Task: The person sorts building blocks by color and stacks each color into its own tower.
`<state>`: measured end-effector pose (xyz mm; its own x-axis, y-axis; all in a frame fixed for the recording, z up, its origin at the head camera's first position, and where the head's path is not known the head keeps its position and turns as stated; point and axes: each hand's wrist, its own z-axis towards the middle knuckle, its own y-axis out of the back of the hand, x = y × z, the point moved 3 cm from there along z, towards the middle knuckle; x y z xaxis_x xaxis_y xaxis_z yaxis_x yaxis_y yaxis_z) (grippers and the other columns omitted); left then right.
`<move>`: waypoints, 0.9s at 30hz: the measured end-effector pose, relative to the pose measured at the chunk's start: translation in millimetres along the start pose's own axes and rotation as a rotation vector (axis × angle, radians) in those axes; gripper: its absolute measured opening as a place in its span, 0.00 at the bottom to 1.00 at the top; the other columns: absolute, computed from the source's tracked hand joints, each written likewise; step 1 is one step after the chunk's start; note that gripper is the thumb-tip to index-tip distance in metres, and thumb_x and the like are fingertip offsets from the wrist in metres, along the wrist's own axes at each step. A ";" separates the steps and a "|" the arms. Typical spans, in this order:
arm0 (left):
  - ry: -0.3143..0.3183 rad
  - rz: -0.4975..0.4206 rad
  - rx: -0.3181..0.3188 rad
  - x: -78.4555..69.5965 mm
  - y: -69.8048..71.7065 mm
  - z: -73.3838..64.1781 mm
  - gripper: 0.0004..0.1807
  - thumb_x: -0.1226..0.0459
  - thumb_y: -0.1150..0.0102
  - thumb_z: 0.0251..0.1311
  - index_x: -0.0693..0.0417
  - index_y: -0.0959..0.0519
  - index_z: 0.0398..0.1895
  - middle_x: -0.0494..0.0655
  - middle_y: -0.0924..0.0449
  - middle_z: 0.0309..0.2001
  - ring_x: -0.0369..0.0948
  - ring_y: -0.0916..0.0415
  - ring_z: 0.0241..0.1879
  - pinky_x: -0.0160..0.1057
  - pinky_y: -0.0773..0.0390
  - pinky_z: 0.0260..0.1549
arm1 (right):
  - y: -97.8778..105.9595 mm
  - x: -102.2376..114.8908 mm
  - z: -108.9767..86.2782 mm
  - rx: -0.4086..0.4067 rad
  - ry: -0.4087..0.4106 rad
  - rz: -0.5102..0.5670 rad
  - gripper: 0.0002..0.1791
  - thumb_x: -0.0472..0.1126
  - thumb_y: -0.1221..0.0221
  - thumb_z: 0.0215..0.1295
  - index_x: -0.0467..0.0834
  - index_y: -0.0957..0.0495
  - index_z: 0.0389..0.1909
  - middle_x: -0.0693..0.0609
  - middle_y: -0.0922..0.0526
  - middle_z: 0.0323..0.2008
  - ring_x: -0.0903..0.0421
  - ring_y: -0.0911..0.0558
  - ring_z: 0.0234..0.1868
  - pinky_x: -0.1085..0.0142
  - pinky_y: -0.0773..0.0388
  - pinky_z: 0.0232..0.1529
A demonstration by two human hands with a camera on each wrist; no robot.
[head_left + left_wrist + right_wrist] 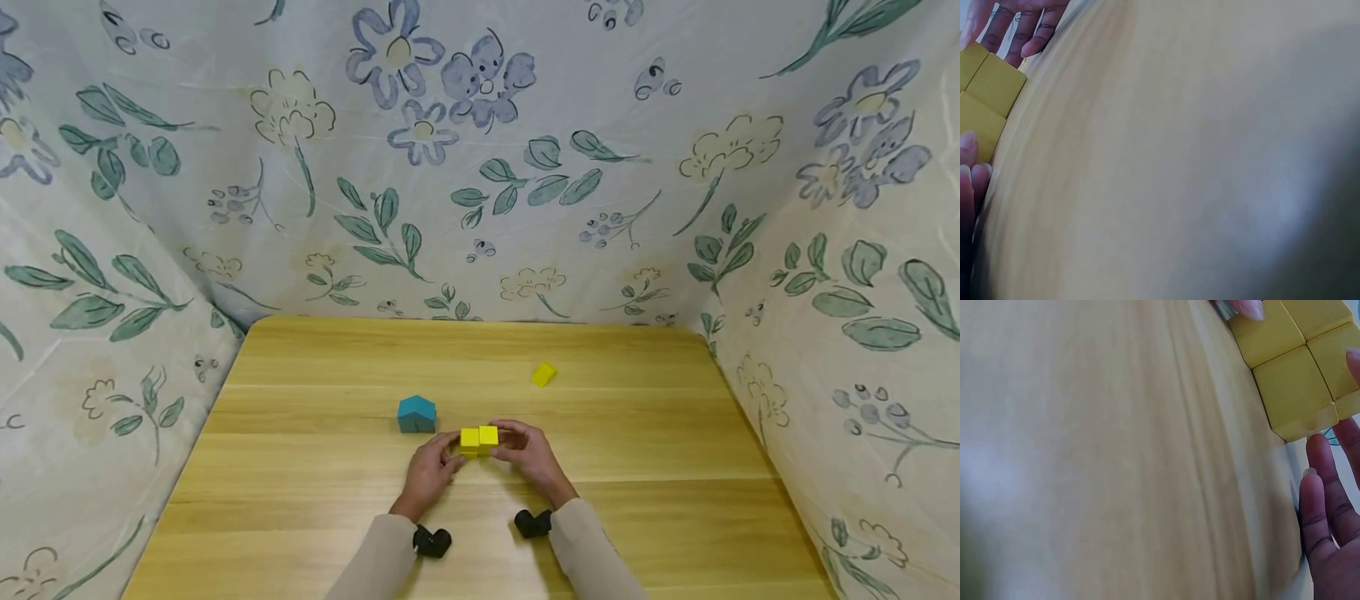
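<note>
A small stack of yellow cube blocks (pixel 478 440) stands on the table between both hands; the right wrist view shows the yellow blocks (pixel 1294 390) two across and two high. From the left, my left hand (pixel 431 477) pinches the stack, its thumb (pixel 968 145) on the front face of a lower block. On the opposite side my right hand (pixel 531 456) holds the stack with its thumb (pixel 1354 362) on the front and fingers along the side. A blue block with a peaked top (pixel 416 414) stands just beyond the left hand.
Farther back, right of the middle, lies another yellow block (pixel 543 374). The wooden table (pixel 637 417) is enclosed at its back and sides by floral cloth (pixel 480 233). Black wrist cameras (pixel 432 542) sit at both sleeve cuffs.
</note>
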<state>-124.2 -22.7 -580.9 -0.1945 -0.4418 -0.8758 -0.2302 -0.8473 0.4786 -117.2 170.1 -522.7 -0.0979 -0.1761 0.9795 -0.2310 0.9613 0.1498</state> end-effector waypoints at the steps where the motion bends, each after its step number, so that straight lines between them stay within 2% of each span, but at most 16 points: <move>1: -0.015 0.005 -0.009 0.8 -0.2 0.0 0.24 0.65 0.37 0.60 0.65 0.26 0.58 0.40 0.29 0.25 0.30 0.32 0.15 0.31 0.28 0.21 | -0.3 -0.4 -0.1 0.002 -0.001 0.001 0.24 0.27 0.37 0.59 0.31 0.26 0.58 0.32 0.22 0.51 0.42 0.21 0.46 0.67 0.24 0.40; 4: -0.036 0.006 -0.024 1.3 -0.1 -0.4 0.24 0.65 0.37 0.60 0.67 0.26 0.58 0.39 0.29 0.25 0.30 0.32 0.15 0.31 0.28 0.20 | 0.4 -4.4 0.8 0.006 -0.003 0.012 0.26 0.27 0.37 0.59 0.30 0.29 0.60 0.33 0.24 0.54 0.42 0.22 0.49 0.67 0.24 0.43; 7: -0.021 0.003 -0.019 2.2 -0.6 -0.1 0.24 0.65 0.37 0.60 0.65 0.26 0.59 0.39 0.29 0.24 0.30 0.32 0.15 0.31 0.28 0.20 | 6.1 -16.1 2.7 0.007 -0.004 0.049 0.30 0.27 0.37 0.59 0.30 0.33 0.63 0.34 0.27 0.59 0.39 0.24 0.53 0.68 0.25 0.46; 11: 0.011 0.000 0.000 2.8 -1.0 0.0 0.25 0.64 0.37 0.61 0.63 0.27 0.60 0.38 0.29 0.22 0.30 0.31 0.15 0.31 0.28 0.21 | 22.5 -35.9 2.5 -0.004 -0.020 0.105 0.33 0.28 0.37 0.60 0.30 0.36 0.66 0.33 0.31 0.63 0.35 0.29 0.57 0.70 0.25 0.47; 14: 0.008 0.002 0.003 2.4 -1.1 -0.5 0.25 0.64 0.37 0.61 0.64 0.27 0.60 0.38 0.30 0.22 0.31 0.31 0.15 0.31 0.28 0.21 | 38.6 -44.8 -0.6 -0.042 -0.024 0.122 0.32 0.29 0.37 0.61 0.30 0.36 0.65 0.32 0.32 0.63 0.35 0.29 0.58 0.69 0.24 0.47; 20: 0.021 0.009 0.013 2.7 -0.9 0.2 0.25 0.64 0.37 0.61 0.63 0.27 0.61 0.38 0.30 0.23 0.30 0.31 0.15 0.31 0.28 0.22 | 71.9 -51.2 -1.4 -0.150 -0.042 0.084 0.27 0.31 0.37 0.62 0.30 0.31 0.61 0.32 0.28 0.60 0.46 0.22 0.53 0.69 0.23 0.45; 27: 0.022 0.009 0.014 1.9 0.1 -0.1 0.25 0.64 0.37 0.61 0.63 0.27 0.61 0.38 0.30 0.22 0.31 0.31 0.15 0.31 0.28 0.22 | 104.3 -50.0 17.0 -0.213 -0.089 0.003 0.27 0.30 0.39 0.64 0.31 0.33 0.63 0.33 0.30 0.61 0.57 0.21 0.47 0.70 0.23 0.43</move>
<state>-124.4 -23.7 -582.5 -0.1753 -0.4561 -0.8725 -0.2423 -0.8390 0.4872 -152.9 275.6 -558.3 -0.1853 -0.1822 0.9656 -0.0224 0.9832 0.1812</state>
